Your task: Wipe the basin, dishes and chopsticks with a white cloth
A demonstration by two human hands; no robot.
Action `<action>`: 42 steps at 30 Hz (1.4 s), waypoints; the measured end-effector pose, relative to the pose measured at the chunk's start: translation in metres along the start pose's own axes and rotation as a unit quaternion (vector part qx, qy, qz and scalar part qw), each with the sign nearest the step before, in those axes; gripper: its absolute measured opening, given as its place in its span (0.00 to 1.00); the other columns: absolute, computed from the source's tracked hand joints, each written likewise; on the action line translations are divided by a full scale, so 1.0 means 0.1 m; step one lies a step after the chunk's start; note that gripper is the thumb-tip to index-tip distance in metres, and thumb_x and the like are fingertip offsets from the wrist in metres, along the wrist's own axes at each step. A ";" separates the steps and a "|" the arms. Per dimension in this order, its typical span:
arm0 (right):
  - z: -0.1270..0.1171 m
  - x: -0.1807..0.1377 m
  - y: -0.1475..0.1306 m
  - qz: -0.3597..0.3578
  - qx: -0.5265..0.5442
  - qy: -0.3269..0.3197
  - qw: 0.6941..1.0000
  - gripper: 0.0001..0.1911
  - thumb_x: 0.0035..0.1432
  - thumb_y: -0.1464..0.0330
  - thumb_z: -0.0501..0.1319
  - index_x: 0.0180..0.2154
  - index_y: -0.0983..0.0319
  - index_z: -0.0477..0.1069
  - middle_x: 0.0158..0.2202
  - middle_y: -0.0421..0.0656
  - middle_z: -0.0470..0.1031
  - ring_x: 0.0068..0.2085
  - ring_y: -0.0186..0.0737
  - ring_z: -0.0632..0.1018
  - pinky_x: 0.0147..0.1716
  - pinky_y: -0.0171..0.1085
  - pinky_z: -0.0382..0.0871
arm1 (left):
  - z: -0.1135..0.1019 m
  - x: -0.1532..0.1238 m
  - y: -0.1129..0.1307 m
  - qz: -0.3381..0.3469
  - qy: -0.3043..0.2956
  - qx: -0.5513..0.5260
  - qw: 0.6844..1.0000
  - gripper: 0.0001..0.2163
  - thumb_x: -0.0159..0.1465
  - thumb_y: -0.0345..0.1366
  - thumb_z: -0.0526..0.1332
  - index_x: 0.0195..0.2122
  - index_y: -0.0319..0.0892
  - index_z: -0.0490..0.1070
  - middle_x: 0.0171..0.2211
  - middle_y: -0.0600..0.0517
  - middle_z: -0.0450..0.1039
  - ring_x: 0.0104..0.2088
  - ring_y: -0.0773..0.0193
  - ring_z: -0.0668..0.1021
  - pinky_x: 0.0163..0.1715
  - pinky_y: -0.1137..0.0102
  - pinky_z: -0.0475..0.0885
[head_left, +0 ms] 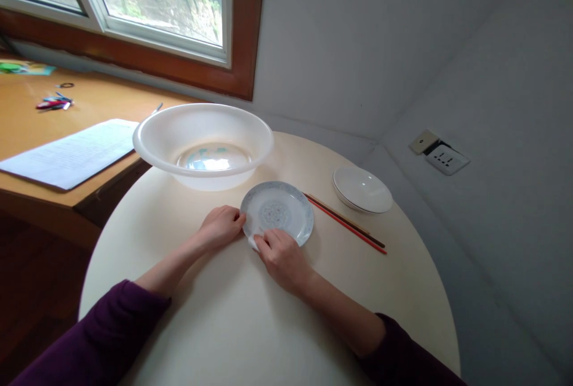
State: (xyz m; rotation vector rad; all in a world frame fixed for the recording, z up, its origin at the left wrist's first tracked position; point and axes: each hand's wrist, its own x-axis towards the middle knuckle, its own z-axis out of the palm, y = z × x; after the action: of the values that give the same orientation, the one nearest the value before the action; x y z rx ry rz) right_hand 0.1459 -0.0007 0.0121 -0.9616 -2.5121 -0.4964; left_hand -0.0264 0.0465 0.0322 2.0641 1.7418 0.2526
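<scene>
A small blue-patterned plate point(280, 210) lies flat on the round cream table point(224, 326). My left hand point(220, 226) is closed, its fingers pinching the plate's left rim. My right hand point(281, 258) is closed at the plate's near edge, pinching a bit of white cloth or tissue point(253, 241) against the rim. Both forearms rest on the table in dark purple sleeves.
A large white plastic basin point(203, 144) with water stands behind the plate. To the right lie red and brown chopsticks point(347, 224) and a stack of white dishes point(362, 190). A wooden desk point(27, 117) with papers point(74, 152) adjoins at left. Wall sockets point(441, 153) sit at right.
</scene>
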 end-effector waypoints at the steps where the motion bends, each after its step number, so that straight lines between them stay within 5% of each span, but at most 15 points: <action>1: -0.02 -0.05 0.04 -0.013 0.011 0.003 1.000 0.10 0.60 0.75 0.51 0.32 0.65 0.70 0.23 0.42 0.66 0.26 0.38 0.65 0.26 0.37 0.55 | 0.00 0.00 0.00 0.004 -0.003 0.002 1.000 0.17 0.60 0.41 0.44 0.17 0.43 0.60 0.24 0.47 0.72 0.27 0.60 0.72 0.25 0.69 0.57; 11: -0.26 -0.41 0.63 -0.116 0.131 -0.015 0.984 0.12 0.61 0.76 0.49 0.40 0.64 0.70 0.29 0.43 0.72 0.32 0.37 0.68 0.35 0.37 0.62 | -0.04 -0.01 -0.02 0.034 -0.031 -0.023 0.999 0.16 0.61 0.42 0.43 0.20 0.43 0.60 0.25 0.47 0.72 0.28 0.59 0.72 0.27 0.68 0.61; 22: -0.47 -0.33 1.15 -0.244 0.039 -0.061 0.967 0.13 0.63 0.76 0.49 0.43 0.64 0.69 0.33 0.44 0.74 0.38 0.36 0.72 0.44 0.41 0.64 | -0.10 0.00 -0.04 0.072 -0.060 -0.054 0.994 0.16 0.60 0.42 0.44 0.18 0.44 0.54 0.20 0.51 0.65 0.24 0.62 0.68 0.25 0.69 0.58; 35: -0.40 -0.51 0.67 -0.174 0.120 -0.011 0.977 0.11 0.62 0.76 0.49 0.39 0.67 0.68 0.25 0.43 0.72 0.27 0.35 0.68 0.30 0.37 0.61 | 0.04 0.05 -0.07 0.036 0.016 -0.105 0.994 0.18 0.61 0.45 0.45 0.18 0.43 0.59 0.21 0.52 0.67 0.25 0.63 0.68 0.26 0.69 0.58; 39: -0.37 -0.49 0.52 -0.149 0.099 -0.017 0.984 0.12 0.62 0.76 0.48 0.37 0.66 0.69 0.24 0.42 0.69 0.26 0.36 0.65 0.29 0.37 0.58 | 0.05 0.00 -0.03 -0.027 0.109 -0.144 0.983 0.14 0.60 0.48 0.49 0.28 0.43 0.63 0.23 0.54 0.65 0.25 0.63 0.68 0.24 0.69 0.61; 42: -0.33 -0.42 0.36 -0.119 0.064 -0.022 0.991 0.12 0.61 0.77 0.48 0.33 0.65 0.70 0.23 0.41 0.66 0.26 0.36 0.64 0.28 0.37 0.55 | 0.09 -0.05 0.02 -0.006 0.194 -0.128 0.973 0.14 0.60 0.45 0.51 0.40 0.41 0.63 0.32 0.49 0.67 0.34 0.58 0.71 0.34 0.65 0.67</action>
State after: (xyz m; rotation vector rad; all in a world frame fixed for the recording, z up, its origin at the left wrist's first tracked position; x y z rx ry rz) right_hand 0.2073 -0.0139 0.0262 -0.6361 -2.6769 -0.3804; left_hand -0.0214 0.0396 0.0255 1.9058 1.8201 0.8809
